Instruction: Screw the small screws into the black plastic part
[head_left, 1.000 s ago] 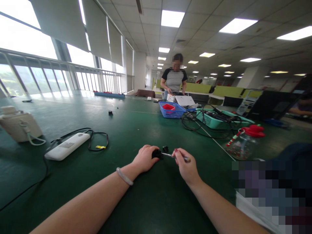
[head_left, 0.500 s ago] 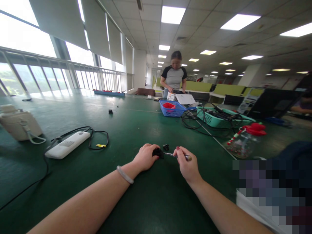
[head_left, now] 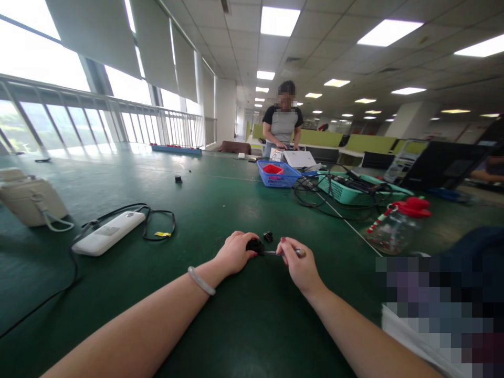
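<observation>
On the green surface point(head_left: 220, 325), the left hand point(head_left: 234, 254) grips a small black part point(head_left: 255, 245) while the right hand point(head_left: 299, 265) pinches a slim screwdriver point(head_left: 281, 253), its tip at the part, work seemingly unfinished.

This was a large open-plan office used as a work floor. Rows of ceiling light panels point(head_left: 279, 20) ran over a grid ceiling, and roller blinds point(head_left: 157, 47) hung at tall windows. A long green surface point(head_left: 220, 199) carried baskets point(head_left: 277, 177) of cables, while a person point(head_left: 282, 123) worked beyond it near low green partitions point(head_left: 368, 146).
</observation>
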A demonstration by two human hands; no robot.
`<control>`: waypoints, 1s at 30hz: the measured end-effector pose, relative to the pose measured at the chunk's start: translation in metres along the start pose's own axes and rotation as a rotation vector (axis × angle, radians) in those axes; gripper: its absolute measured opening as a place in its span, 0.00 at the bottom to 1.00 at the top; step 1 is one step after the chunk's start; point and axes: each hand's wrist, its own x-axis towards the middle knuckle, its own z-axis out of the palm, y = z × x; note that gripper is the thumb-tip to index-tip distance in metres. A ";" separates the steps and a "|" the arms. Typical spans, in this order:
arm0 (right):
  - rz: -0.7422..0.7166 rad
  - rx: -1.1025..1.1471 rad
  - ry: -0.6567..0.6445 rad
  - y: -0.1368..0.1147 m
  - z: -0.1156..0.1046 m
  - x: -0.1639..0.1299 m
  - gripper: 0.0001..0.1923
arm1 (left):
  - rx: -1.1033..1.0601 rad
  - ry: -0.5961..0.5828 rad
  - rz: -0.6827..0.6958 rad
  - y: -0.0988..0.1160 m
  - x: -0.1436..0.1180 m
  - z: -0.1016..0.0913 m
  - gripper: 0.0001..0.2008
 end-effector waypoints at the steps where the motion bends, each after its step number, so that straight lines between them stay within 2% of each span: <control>1: -0.005 -0.018 -0.019 -0.001 0.000 0.000 0.20 | -0.002 0.001 0.003 -0.001 0.000 0.000 0.20; 7: -0.112 -0.097 -0.089 -0.003 0.002 -0.003 0.19 | 0.001 -0.006 0.019 -0.002 0.000 -0.001 0.21; 12: -0.170 -0.143 -0.199 -0.007 0.005 -0.005 0.17 | 0.045 -0.010 0.083 -0.001 0.000 -0.003 0.22; 14: -0.184 -0.137 -0.176 -0.008 0.004 -0.006 0.17 | 0.042 -0.012 0.078 -0.001 0.000 -0.003 0.22; 19: -0.159 -0.076 -0.006 -0.005 -0.002 -0.005 0.17 | 0.031 -0.019 0.048 0.000 -0.001 -0.002 0.21; 30: -0.076 -0.066 -0.036 0.000 0.002 0.000 0.18 | -0.007 0.000 0.096 0.002 -0.002 -0.001 0.20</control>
